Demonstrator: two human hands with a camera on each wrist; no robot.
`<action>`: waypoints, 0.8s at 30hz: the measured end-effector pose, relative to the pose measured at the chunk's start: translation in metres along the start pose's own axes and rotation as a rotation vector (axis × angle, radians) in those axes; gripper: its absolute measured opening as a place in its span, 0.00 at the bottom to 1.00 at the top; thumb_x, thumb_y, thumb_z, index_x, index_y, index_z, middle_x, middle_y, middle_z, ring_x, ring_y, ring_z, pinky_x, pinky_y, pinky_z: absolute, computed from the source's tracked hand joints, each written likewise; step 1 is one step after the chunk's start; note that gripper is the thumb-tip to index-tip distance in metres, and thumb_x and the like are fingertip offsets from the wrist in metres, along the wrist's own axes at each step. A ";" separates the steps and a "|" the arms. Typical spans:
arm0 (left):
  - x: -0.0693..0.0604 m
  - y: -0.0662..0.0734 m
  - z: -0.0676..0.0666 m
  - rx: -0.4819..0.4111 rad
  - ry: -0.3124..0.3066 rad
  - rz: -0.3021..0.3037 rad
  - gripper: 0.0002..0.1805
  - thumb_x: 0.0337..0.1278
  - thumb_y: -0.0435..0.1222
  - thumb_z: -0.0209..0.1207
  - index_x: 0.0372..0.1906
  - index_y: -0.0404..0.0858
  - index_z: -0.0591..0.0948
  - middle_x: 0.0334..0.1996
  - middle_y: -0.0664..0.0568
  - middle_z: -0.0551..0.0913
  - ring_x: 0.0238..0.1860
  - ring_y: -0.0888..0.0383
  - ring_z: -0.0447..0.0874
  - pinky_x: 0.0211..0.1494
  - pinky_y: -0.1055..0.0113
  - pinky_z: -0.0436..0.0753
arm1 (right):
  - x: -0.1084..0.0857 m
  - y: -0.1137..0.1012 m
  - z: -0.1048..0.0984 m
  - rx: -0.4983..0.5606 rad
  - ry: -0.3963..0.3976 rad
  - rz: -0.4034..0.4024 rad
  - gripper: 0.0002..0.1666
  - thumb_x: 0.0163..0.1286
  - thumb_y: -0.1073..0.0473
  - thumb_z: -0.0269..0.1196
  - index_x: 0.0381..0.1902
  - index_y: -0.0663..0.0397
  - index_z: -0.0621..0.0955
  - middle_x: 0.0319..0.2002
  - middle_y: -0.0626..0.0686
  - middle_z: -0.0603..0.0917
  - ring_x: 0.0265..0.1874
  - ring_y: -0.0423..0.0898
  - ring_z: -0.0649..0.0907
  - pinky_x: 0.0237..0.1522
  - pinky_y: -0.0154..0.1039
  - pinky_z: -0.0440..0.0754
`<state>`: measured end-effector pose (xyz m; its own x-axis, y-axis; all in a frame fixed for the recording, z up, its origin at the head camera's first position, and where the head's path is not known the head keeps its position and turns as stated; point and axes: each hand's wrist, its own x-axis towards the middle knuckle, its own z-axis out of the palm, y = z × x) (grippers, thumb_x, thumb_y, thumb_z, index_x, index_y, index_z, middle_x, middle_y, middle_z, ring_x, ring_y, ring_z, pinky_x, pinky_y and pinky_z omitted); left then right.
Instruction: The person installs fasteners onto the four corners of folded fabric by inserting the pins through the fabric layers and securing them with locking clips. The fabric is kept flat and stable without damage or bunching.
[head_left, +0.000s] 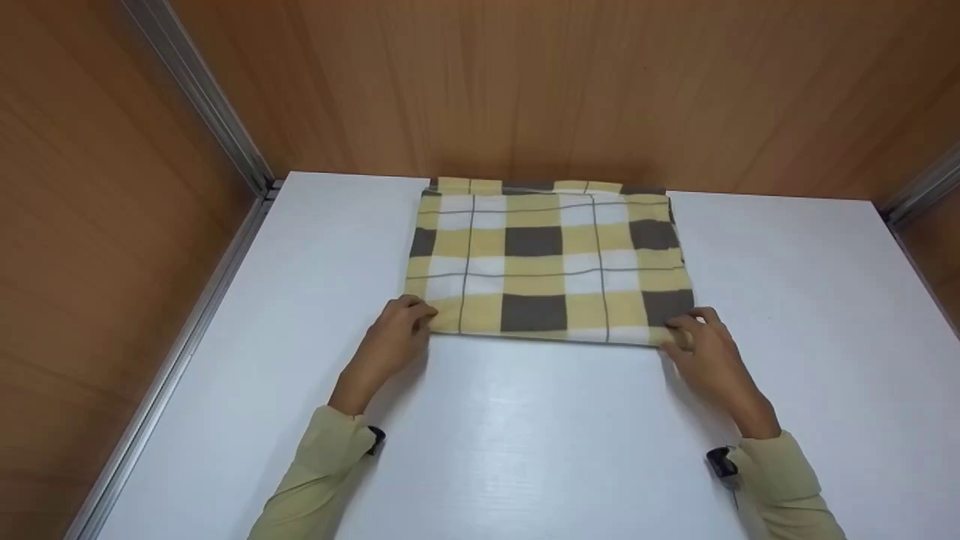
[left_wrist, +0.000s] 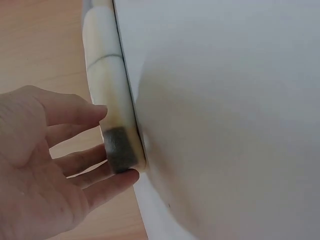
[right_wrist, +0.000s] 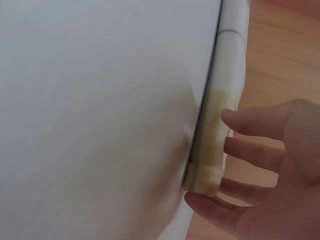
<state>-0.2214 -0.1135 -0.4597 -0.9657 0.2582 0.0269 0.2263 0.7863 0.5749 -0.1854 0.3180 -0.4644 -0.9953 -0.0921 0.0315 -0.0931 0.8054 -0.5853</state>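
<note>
A folded checked cloth (head_left: 534,244) in yellow, white and dark grey lies flat at the back of the white table. At its near left corner is my left hand (head_left: 391,334), its fingertips touching the edge. My right hand (head_left: 709,352) touches the near right corner in the same way. In the left wrist view, the thumb and spread fingers of the left hand (left_wrist: 45,155) rest against the end of the rounded fold (left_wrist: 107,75). The right wrist view shows the right hand (right_wrist: 280,160) with slightly bent fingers against the other end of the fold (right_wrist: 212,135).
The white table (head_left: 495,435) extends in front and to both sides of the cloth. A wooden panel (head_left: 525,82) stands directly behind it, and another wooden panel (head_left: 90,225) with a metal rail (head_left: 187,337) is on the left.
</note>
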 end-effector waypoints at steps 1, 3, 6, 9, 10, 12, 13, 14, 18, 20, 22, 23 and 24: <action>0.000 0.000 0.000 0.004 0.002 0.003 0.13 0.62 0.29 0.55 0.50 0.32 0.82 0.52 0.42 0.75 0.54 0.46 0.72 0.51 0.56 0.77 | 0.000 0.000 0.000 0.000 0.003 -0.006 0.21 0.66 0.63 0.60 0.53 0.71 0.76 0.59 0.70 0.64 0.57 0.69 0.67 0.54 0.62 0.67; 0.000 0.002 0.000 0.011 0.005 0.003 0.13 0.63 0.29 0.54 0.50 0.32 0.82 0.52 0.42 0.75 0.55 0.46 0.72 0.52 0.56 0.77 | 0.000 0.000 0.000 -0.004 0.003 -0.008 0.20 0.66 0.62 0.60 0.53 0.70 0.76 0.58 0.69 0.65 0.57 0.68 0.67 0.54 0.62 0.67; -0.002 0.003 -0.001 0.023 -0.012 -0.009 0.14 0.62 0.30 0.55 0.51 0.33 0.81 0.54 0.41 0.74 0.57 0.45 0.70 0.54 0.55 0.77 | 0.000 0.000 0.000 -0.019 0.000 -0.009 0.20 0.67 0.61 0.60 0.52 0.70 0.76 0.58 0.69 0.64 0.57 0.68 0.66 0.54 0.63 0.67; -0.005 0.004 -0.003 0.048 -0.050 -0.021 0.17 0.61 0.31 0.56 0.55 0.34 0.79 0.58 0.41 0.71 0.60 0.45 0.67 0.56 0.54 0.75 | 0.000 -0.001 0.000 -0.040 -0.005 -0.010 0.20 0.67 0.61 0.59 0.53 0.70 0.76 0.58 0.69 0.64 0.57 0.68 0.66 0.53 0.63 0.68; -0.005 0.004 -0.003 0.057 -0.060 -0.018 0.18 0.60 0.30 0.57 0.56 0.35 0.78 0.59 0.40 0.70 0.61 0.44 0.66 0.56 0.53 0.75 | 0.000 -0.001 0.000 -0.042 -0.006 -0.010 0.20 0.67 0.61 0.59 0.53 0.70 0.76 0.58 0.69 0.64 0.57 0.67 0.66 0.53 0.62 0.68; -0.006 0.002 -0.002 0.067 -0.069 -0.016 0.19 0.59 0.30 0.57 0.57 0.35 0.77 0.61 0.40 0.68 0.62 0.44 0.65 0.57 0.52 0.75 | 0.000 0.000 0.000 -0.043 -0.009 -0.010 0.21 0.67 0.61 0.60 0.53 0.70 0.76 0.59 0.69 0.64 0.57 0.67 0.66 0.52 0.62 0.70; -0.006 0.002 -0.001 0.070 -0.069 -0.014 0.19 0.59 0.31 0.58 0.57 0.36 0.77 0.61 0.40 0.68 0.63 0.44 0.65 0.57 0.52 0.75 | 0.000 0.000 0.000 -0.043 -0.012 -0.010 0.21 0.67 0.61 0.60 0.53 0.70 0.76 0.59 0.69 0.64 0.57 0.66 0.66 0.51 0.61 0.70; -0.007 0.001 -0.001 0.070 -0.067 -0.012 0.19 0.59 0.31 0.58 0.57 0.36 0.77 0.61 0.39 0.68 0.62 0.44 0.65 0.57 0.52 0.75 | 0.000 -0.001 0.000 -0.044 -0.013 -0.010 0.21 0.67 0.61 0.60 0.54 0.70 0.76 0.59 0.69 0.64 0.57 0.66 0.67 0.51 0.61 0.71; -0.009 -0.003 0.003 0.073 -0.044 -0.004 0.19 0.58 0.30 0.59 0.56 0.36 0.78 0.61 0.39 0.68 0.63 0.43 0.65 0.57 0.51 0.75 | 0.000 -0.001 0.001 -0.055 -0.009 -0.010 0.21 0.67 0.61 0.61 0.53 0.70 0.76 0.58 0.69 0.65 0.57 0.66 0.68 0.51 0.61 0.72; -0.009 -0.003 0.004 0.075 -0.025 0.006 0.19 0.57 0.29 0.60 0.55 0.35 0.78 0.61 0.39 0.68 0.63 0.43 0.66 0.57 0.51 0.74 | 0.001 0.000 0.002 -0.066 0.005 -0.013 0.20 0.66 0.61 0.61 0.53 0.69 0.77 0.58 0.69 0.66 0.56 0.66 0.68 0.51 0.61 0.72; -0.008 -0.003 0.005 0.077 -0.005 0.019 0.19 0.56 0.29 0.60 0.55 0.35 0.78 0.60 0.39 0.69 0.62 0.42 0.66 0.57 0.51 0.75 | 0.001 0.001 0.002 -0.075 0.022 -0.018 0.20 0.65 0.62 0.62 0.52 0.68 0.77 0.57 0.69 0.66 0.56 0.66 0.69 0.51 0.61 0.72; -0.008 -0.002 0.005 0.078 0.002 0.024 0.19 0.56 0.29 0.60 0.54 0.35 0.78 0.60 0.39 0.69 0.62 0.42 0.66 0.56 0.51 0.75 | 0.001 0.001 0.003 -0.079 0.033 -0.020 0.20 0.65 0.62 0.63 0.52 0.68 0.78 0.57 0.69 0.66 0.56 0.66 0.69 0.50 0.61 0.73; -0.008 -0.001 0.005 0.079 0.010 0.029 0.18 0.56 0.28 0.60 0.54 0.34 0.78 0.60 0.38 0.69 0.62 0.42 0.66 0.55 0.50 0.76 | 0.001 0.002 0.003 -0.082 0.042 -0.023 0.20 0.64 0.62 0.63 0.52 0.68 0.78 0.57 0.69 0.66 0.55 0.66 0.69 0.50 0.61 0.73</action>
<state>-0.2134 -0.1138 -0.4649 -0.9596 0.2767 0.0510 0.2635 0.8204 0.5074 -0.1863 0.3178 -0.4679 -0.9930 -0.0879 0.0795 -0.1164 0.8489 -0.5156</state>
